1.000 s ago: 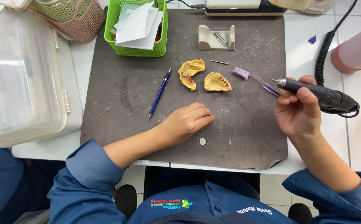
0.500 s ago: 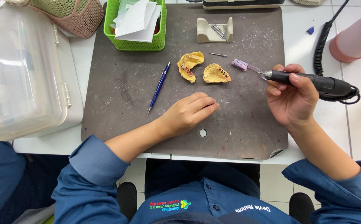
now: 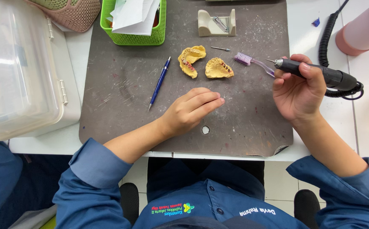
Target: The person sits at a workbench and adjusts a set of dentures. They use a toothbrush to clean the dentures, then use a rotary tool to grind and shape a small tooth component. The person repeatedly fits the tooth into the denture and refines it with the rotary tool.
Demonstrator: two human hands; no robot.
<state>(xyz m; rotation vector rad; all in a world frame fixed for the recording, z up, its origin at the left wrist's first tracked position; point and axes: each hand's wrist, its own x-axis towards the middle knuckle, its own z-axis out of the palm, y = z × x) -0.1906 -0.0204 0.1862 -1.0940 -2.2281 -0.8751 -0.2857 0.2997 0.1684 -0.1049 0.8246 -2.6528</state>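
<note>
My right hand (image 3: 298, 87) grips a black rotary handpiece (image 3: 316, 73) with a thin bur at its left tip, held just above the right side of a dark grey mat (image 3: 121, 85). A purple toothbrush (image 3: 252, 62) lies under the tip. My left hand (image 3: 191, 110) rests flat on the mat, fingers together and pointing right, holding nothing. Two yellow dental casts (image 3: 191, 60) (image 3: 219, 68) lie side by side just beyond it. A blue pen (image 3: 159, 83) lies to their left.
A green basket (image 3: 133, 37) with papers stands at the back. A beige bur holder (image 3: 216, 23) and a loose bur (image 3: 221, 48) lie behind the casts. A clear plastic box (image 3: 19, 72) fills the left. A coiled black cord (image 3: 326, 36) and a pink sleeve (image 3: 362, 29) lie at right.
The right hand has brought the handpiece left, nearer the toothbrush and casts. The left hand has stretched its fingers a little further right. The view has shifted slightly.
</note>
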